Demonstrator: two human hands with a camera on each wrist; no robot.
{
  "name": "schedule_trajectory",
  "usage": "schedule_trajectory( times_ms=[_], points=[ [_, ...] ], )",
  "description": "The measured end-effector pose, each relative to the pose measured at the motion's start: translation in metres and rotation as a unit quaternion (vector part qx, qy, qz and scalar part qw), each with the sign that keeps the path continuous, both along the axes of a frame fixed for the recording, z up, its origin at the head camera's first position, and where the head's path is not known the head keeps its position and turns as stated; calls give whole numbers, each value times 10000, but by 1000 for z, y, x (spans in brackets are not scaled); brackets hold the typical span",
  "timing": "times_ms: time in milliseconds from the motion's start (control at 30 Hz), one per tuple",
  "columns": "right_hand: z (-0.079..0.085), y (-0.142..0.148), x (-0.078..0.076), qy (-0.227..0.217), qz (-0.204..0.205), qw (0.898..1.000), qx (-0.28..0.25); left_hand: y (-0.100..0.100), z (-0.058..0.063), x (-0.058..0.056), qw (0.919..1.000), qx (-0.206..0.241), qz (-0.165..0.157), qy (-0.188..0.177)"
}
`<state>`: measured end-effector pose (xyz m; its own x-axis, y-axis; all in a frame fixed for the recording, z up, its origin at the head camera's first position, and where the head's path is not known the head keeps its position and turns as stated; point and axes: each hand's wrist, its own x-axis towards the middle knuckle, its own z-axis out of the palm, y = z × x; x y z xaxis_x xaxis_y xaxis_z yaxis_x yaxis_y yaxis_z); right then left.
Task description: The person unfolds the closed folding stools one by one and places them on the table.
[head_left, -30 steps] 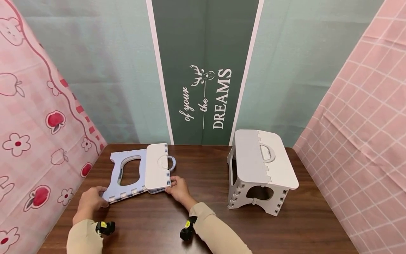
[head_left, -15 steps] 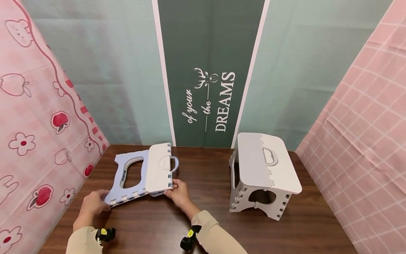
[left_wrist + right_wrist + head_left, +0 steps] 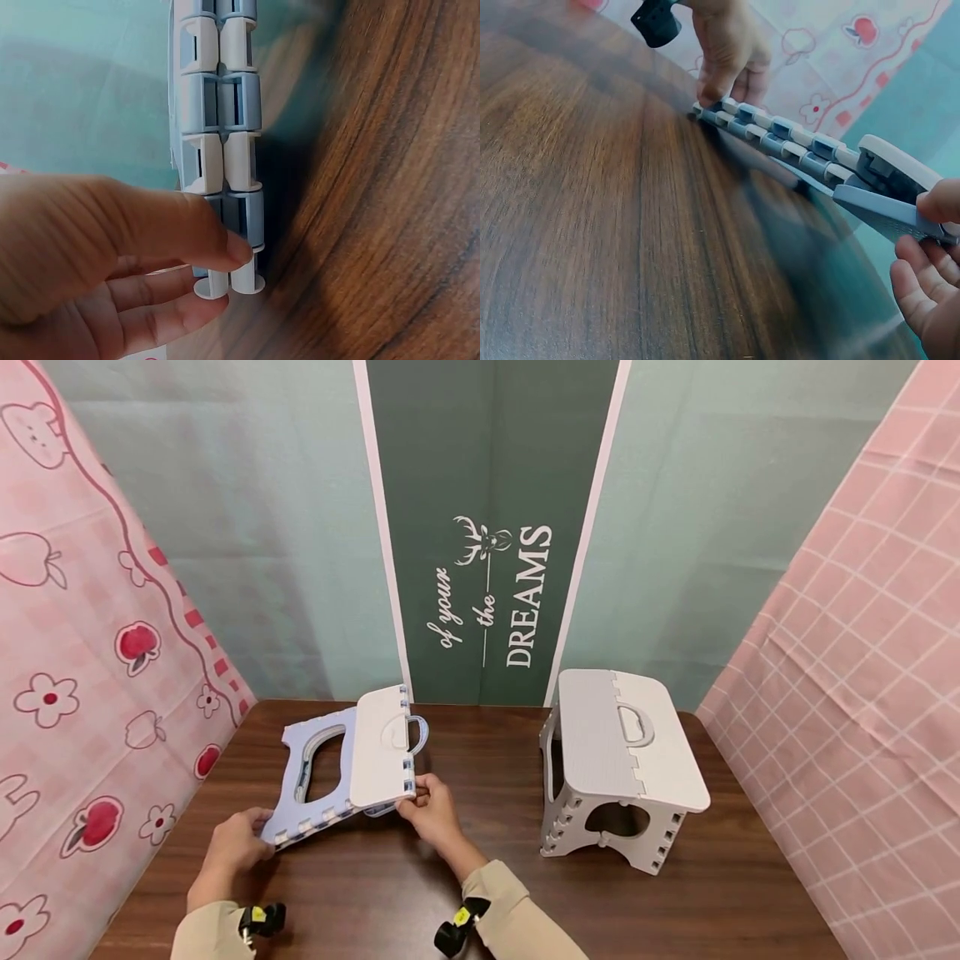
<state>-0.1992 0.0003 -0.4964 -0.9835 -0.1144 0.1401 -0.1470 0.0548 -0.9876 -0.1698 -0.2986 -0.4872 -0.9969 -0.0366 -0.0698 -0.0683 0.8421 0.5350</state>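
A folded blue-and-white step stool [image 3: 347, 770] is at the left of the table in the head view, its white seat panel [image 3: 377, 764] to the right. My left hand [image 3: 236, 843] grips the near corner at its leg end; in the left wrist view the thumb lies across the hinge knuckles [image 3: 202, 105] and fingers are behind. With my right hand [image 3: 435, 814] I hold the near right corner of the seat end, thumb above and fingers below. The right wrist view shows a gap between the two seat halves [image 3: 881, 208]. That end appears raised off the table.
An unfolded white-and-grey step stool [image 3: 600, 735] stands upright on the right side of the brown wooden table [image 3: 480, 827]. Patterned pink cloth [image 3: 97, 693] hangs at the left, pink checked cloth [image 3: 847, 652] at the right, and a green curtain [image 3: 480, 460] behind.
The folded stool has shifted slightly right, and its seat end has tilted upward in my right hand. Both hands keep their hold. The unfolded stool has stayed put.
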Motion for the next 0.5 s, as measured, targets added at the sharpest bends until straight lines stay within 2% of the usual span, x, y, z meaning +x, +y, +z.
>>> schedule_trajectory(
  times_ms=[133,267,500],
  points=[
    [16,4,7,-112,291,9985,-445,3,0,0,10000,49,-30,-73],
    [32,9,13,-111,343,9966,-743,7,0,0,9998,81,-137,-69],
    [36,12,15,-335,330,9933,-1059,12,-1,1,9998,112,-187,-28]
  ],
)
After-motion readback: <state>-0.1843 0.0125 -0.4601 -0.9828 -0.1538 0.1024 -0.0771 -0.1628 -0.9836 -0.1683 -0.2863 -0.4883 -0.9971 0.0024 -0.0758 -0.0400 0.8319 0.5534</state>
